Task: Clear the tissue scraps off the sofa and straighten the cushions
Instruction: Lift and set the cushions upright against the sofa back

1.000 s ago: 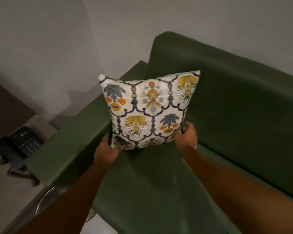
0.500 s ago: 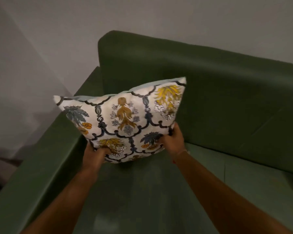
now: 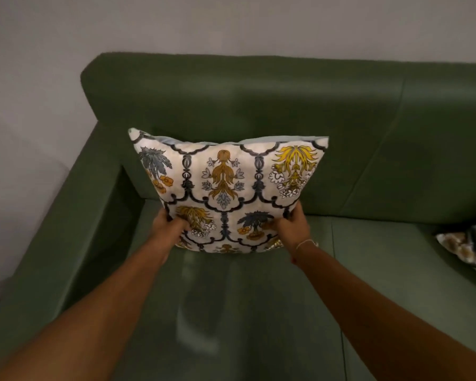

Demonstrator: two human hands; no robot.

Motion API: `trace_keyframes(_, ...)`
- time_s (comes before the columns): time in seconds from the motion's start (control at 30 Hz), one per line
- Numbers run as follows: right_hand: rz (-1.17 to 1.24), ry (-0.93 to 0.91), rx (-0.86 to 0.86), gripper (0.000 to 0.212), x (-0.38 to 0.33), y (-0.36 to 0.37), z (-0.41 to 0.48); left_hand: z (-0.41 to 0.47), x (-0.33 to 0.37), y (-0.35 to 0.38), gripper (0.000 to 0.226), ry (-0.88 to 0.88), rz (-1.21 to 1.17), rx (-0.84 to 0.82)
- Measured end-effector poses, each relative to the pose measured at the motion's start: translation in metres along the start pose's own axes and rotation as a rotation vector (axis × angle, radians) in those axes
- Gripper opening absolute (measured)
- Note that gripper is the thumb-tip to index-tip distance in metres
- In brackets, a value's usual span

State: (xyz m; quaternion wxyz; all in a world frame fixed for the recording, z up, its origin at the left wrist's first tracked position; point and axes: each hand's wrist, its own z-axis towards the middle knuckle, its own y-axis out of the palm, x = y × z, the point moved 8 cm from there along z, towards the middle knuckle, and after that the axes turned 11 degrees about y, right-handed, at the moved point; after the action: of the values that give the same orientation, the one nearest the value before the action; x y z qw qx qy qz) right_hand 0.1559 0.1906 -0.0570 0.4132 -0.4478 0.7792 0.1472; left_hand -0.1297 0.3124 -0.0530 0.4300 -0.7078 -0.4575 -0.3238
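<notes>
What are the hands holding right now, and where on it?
Both hands hold the patterned cushion: left hand at its lower left corner, right hand at its lower right.

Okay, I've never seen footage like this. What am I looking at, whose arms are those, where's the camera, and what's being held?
No machine here. The camera sits on a person's head and looks forward and down, so the two bare arms coming in from the bottom edge are that person's own. The left hand and right hand each grip a lower corner of a flower-patterned cushion. It stands upright on the seat of a green sofa, near the armrest on the person's left. A second patterned cushion lies on the seat at the far right edge, partly cut off. Behind is a plain wall.
</notes>
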Motion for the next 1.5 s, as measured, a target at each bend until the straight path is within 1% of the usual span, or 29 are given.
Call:
trace_keyframes(0.07,0.018,0.012,-0.057,0.088,0.004,-0.005,-0.002,-0.006,-0.001,0.001,0.057,-0.014,0.168,-0.007)
trace_keyframes(0.1,0.016,0.017,-0.082,0.093,0.007,-0.007,-0.006,-0.013,-0.003,0.003,0.054,-0.069,0.266,-0.044)
trace_keyframes(0.17,-0.025,0.013,-0.083,0.095,0.014,-0.020,-0.017,-0.034,-0.010,0.020,0.049,-0.237,0.426,-0.221)
trace_keyframes(0.23,-0.046,0.027,-0.037,0.091,0.022,-0.046,-0.024,-0.065,-0.004,0.049,0.043,-0.322,0.588,-0.457)
trace_keyframes(0.27,-0.018,0.041,0.008,0.089,0.030,-0.075,-0.025,-0.082,0.004,0.077,0.039,-0.324,0.653,-0.575)
trace_keyframes(0.3,0.013,0.060,0.069,0.087,0.043,-0.130,-0.024,-0.106,0.014,0.132,0.036,-0.303,0.690,-0.694)
trace_keyframes(0.33,0.028,0.068,0.100,0.085,0.052,-0.164,-0.024,-0.124,0.021,0.169,0.033,-0.288,0.693,-0.769)
trace_keyframes(0.37,0.039,0.072,0.096,0.082,0.057,-0.166,-0.024,-0.130,0.027,0.178,0.032,-0.274,0.672,-0.802)
trace_keyframes(0.43,0.054,0.083,0.109,0.078,0.067,-0.175,-0.027,-0.135,0.039,0.201,0.029,-0.214,0.611,-0.779)
trace_keyframes(0.53,0.102,0.119,0.187,0.077,0.073,-0.202,-0.036,-0.139,0.051,0.242,0.036,-0.078,0.465,-0.685)
trace_keyframes(0.63,0.179,0.133,0.408,0.079,0.098,-0.335,-0.038,-0.182,0.069,0.373,0.046,0.077,0.404,-0.702)
trace_keyframes(0.7,0.181,0.124,0.568,0.082,0.111,-0.420,-0.044,-0.207,0.080,0.452,0.058,0.145,0.375,-0.716)
trace_keyframes(0.8,0.210,0.104,0.792,0.091,0.118,-0.525,-0.056,-0.230,0.104,0.540,0.079,0.187,0.360,-0.739)
trace_keyframes(0.83,0.240,0.106,0.851,0.095,0.121,-0.559,-0.059,-0.234,0.113,0.568,0.083,0.196,0.351,-0.750)
trace_keyframes(0.9,0.325,0.129,0.908,0.098,0.128,-0.617,-0.059,-0.235,0.135,0.612,0.088,0.219,0.352,-0.746)
trace_keyframes(1.0,0.445,0.236,0.866,0.096,0.137,-0.670,-0.052,-0.232,0.158,0.661,0.094,0.236,0.392,-0.727)
trace_keyframes(1.03,0.467,0.238,0.847,0.094,0.138,-0.681,-0.049,-0.230,0.163,0.674,0.093,0.244,0.409,-0.715)
trace_keyframes(1.13,0.518,0.192,0.767,0.084,0.136,-0.697,-0.038,-0.235,0.168,0.702,0.081,0.252,0.405,-0.707)
trace_keyframes(1.2,0.552,0.207,0.652,0.081,0.135,-0.696,-0.029,-0.243,0.167,0.709,0.075,0.232,0.332,-0.674)
trace_keyframes(1.27,0.580,0.232,0.576,0.078,0.134,-0.690,-0.024,-0.252,0.167,0.703,0.071,0.210,0.239,-0.599)
trace_keyframes(1.4,0.623,0.189,0.591,0.076,0.134,-0.688,-0.034,-0.274,0.159,0.672,0.069,0.169,0.068,-0.567)
trace_keyframes(1.5,0.584,0.151,0.576,0.074,0.123,-0.668,-0.035,-0.272,0.147,0.631,0.070,0.148,-0.007,-0.510)
